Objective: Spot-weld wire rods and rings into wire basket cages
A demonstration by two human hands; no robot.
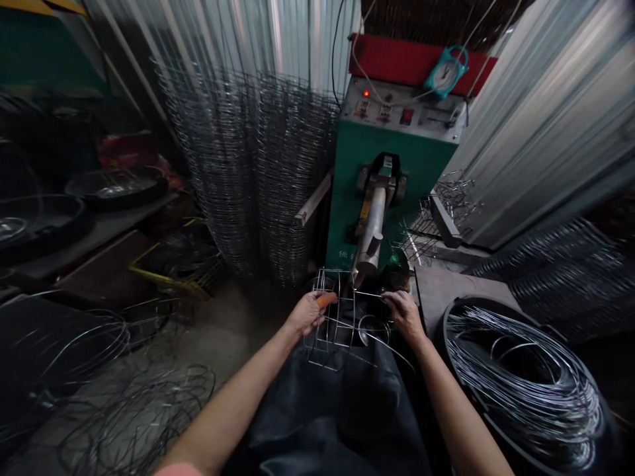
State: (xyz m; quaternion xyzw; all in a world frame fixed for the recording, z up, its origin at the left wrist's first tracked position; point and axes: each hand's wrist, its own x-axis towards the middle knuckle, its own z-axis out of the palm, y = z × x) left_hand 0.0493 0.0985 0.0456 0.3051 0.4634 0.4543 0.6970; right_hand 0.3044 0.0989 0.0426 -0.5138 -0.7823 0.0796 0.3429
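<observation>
My left hand (308, 313) is closed on the side of a wire rack (338, 324), an open frame of thin metal rods held over my lap. Something orange covers one of its fingers. My right hand (403, 313) pinches the end of a thin metal wire (370, 293), which reaches left to the rack just under the tip of the welding machine's arm (368, 254). Whether the wire touches the tip I cannot tell. Below the wire, a round wire ring (373, 329) and a longer curved wire show near the rack.
The green machine (397, 149) stands ahead, with a teal clock (446, 71) on top. Tall stacks of wire racks (297, 178) rise at left. A black tub (449, 330) of bent wires stands at right. Loose wires (143, 410) lie at lower left, near a yellow crate (163, 281).
</observation>
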